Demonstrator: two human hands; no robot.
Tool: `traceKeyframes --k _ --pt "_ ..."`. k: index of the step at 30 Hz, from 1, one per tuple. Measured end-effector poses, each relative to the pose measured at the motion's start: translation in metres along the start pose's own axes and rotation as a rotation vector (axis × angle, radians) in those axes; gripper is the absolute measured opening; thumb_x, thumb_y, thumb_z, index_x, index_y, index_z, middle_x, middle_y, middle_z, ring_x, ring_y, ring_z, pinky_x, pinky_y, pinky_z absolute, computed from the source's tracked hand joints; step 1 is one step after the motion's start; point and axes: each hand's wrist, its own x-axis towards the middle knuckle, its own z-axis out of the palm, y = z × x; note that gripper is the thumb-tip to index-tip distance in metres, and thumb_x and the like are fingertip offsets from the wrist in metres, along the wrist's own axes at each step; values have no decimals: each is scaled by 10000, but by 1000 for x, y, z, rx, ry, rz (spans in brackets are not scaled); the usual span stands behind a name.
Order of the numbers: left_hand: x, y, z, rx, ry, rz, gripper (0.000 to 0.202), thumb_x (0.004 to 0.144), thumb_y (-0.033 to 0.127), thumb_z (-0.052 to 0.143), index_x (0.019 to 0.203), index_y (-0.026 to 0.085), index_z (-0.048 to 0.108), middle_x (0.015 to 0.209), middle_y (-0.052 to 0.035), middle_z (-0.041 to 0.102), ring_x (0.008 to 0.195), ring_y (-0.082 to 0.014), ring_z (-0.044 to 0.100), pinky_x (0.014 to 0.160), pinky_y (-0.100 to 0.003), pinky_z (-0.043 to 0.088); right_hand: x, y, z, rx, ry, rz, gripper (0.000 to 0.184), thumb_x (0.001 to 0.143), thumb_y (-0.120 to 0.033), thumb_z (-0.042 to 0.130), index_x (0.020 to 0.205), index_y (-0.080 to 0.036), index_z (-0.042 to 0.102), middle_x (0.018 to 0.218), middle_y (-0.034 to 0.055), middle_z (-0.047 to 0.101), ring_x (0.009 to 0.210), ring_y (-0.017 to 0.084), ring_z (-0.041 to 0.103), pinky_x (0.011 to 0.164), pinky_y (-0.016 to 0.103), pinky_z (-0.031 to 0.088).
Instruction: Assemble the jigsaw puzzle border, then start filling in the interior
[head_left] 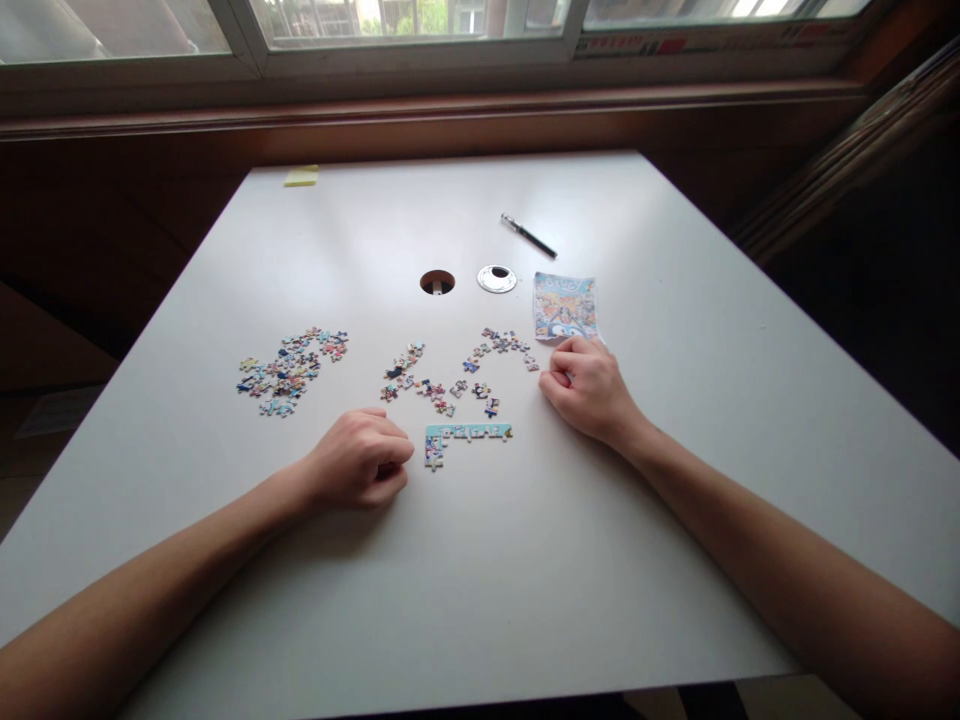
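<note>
Close to the left end of a partly joined jigsaw puzzle [469, 432], my left hand [360, 458] rests on the table in a loose fist, with nothing showing in it. The joined part forms a corner: a light-blue strip along the top and a short column down its left side. My right hand [589, 390] is closed at the lower edge of a small printed picture sheet [566, 305]. A small bluish spot shows between its fingers, too small to name. Loose puzzle pieces [435, 392] lie between the hands, and another arc of pieces [499, 342] lies left of my right hand.
A large pile of puzzle pieces [289, 372] spreads at the left on the white table [480, 600]. Farther back are a round cable hole [437, 282], its metal cover [496, 279], a pen [529, 236] and yellow sticky notes [301, 176]. A window stands beyond.
</note>
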Motion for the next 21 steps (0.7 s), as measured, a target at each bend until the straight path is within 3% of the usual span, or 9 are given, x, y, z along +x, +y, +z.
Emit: traceKeyframes --k 21 --pt "0 2 0 -13 7 -1 280 638 80 460 635 196 205 528 47 319 519 -130 238 606 -296 295 0 0 0 5 26 -24 330 772 -188 561 536 -202 330 795 50 579 758 204 466 798 398 395"
